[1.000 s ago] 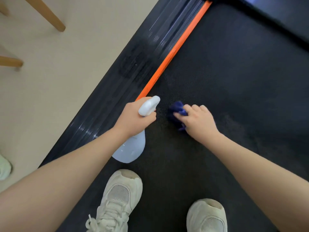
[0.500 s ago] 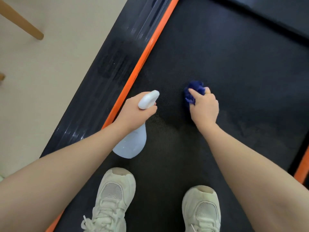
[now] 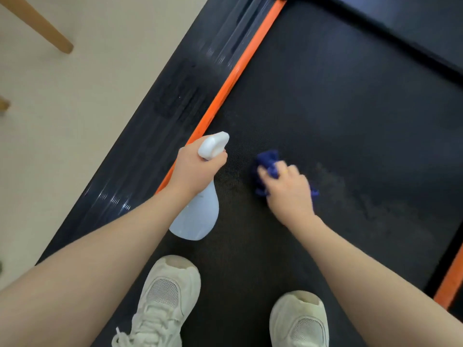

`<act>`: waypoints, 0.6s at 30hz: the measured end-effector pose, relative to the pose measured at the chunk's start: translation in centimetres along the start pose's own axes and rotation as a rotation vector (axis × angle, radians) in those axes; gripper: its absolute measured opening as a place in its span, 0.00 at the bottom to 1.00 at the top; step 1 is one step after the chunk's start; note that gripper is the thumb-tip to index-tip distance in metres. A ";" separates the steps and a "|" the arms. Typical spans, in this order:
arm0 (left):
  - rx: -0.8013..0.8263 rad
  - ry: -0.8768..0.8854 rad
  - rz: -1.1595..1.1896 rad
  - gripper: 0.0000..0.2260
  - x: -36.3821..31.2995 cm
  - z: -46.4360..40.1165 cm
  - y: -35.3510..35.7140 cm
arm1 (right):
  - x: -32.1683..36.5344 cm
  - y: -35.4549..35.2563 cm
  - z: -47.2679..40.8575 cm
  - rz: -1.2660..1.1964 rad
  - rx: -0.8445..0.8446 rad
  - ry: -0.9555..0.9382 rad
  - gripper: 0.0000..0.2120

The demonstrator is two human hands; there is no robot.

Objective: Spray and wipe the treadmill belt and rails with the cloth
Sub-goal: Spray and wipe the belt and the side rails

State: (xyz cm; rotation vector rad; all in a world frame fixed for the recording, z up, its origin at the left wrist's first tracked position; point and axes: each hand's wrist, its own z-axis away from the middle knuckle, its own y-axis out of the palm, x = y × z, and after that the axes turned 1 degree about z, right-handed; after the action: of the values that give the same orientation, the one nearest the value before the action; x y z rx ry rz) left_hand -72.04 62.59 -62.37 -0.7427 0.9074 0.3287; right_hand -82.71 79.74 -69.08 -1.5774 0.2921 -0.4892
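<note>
Black, finely textured treadmill belt (image 3: 338, 101) fills most of the frame, running from the bottom edge up toward the upper right. Nearest the camera, at the bottom, two cream sneakers stand on the belt: the left shoe (image 3: 162, 299) at lower centre and the right shoe (image 3: 300, 321) at lower right. Both bare forearms reach up from the lower corners. Just above the shoes, the left hand (image 3: 195, 171) has its fingers curled round the neck of a pale spray bottle (image 3: 198, 216), whose rounded body hangs below the wrist toward the left shoe while its white nozzle head (image 3: 213, 145) points up and to the right over the belt. To its right, apart from it, the right hand (image 3: 290, 189) grips a bunched dark blue cloth (image 3: 268, 161) and holds it down against the belt at centre frame; cloth shows above the fingers and at both sides of the hand. A dull, smeared patch (image 3: 350, 194) lies on the belt right of that hand. An orange strip (image 3: 238, 76) borders the belt on the left, passing behind the left hand, with the dark ribbed side rail (image 3: 160, 126) beside it. Another orange strip (image 3: 451, 284) shows at the lower right edge. Farther off, beige floor (image 3: 75, 108) covers the upper left, where a wooden furniture leg (image 3: 40, 23) slants in.
</note>
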 end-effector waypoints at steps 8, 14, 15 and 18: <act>-0.173 -0.090 0.146 0.07 1.9 -0.3 -2.0 | 2.4 0.1 -10.0 -0.125 0.037 0.156 0.16; -0.330 -0.206 0.251 0.06 2.8 -0.6 -3.9 | 4.7 1.6 -9.6 -0.099 -0.017 -0.208 0.14; -0.331 -0.220 0.250 0.05 2.8 -0.7 -3.9 | 4.1 1.5 -10.5 -0.108 -0.009 -0.253 0.12; -0.305 -0.215 0.235 0.09 2.9 -1.0 -3.5 | 5.2 1.2 -12.0 -0.230 -0.017 0.123 0.11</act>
State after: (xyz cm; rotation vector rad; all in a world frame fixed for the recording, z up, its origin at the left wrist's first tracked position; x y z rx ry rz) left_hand -68.99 59.30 -63.61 -0.8626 0.7488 0.7532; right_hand -83.80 66.66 -69.50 -1.6083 0.2086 -0.7658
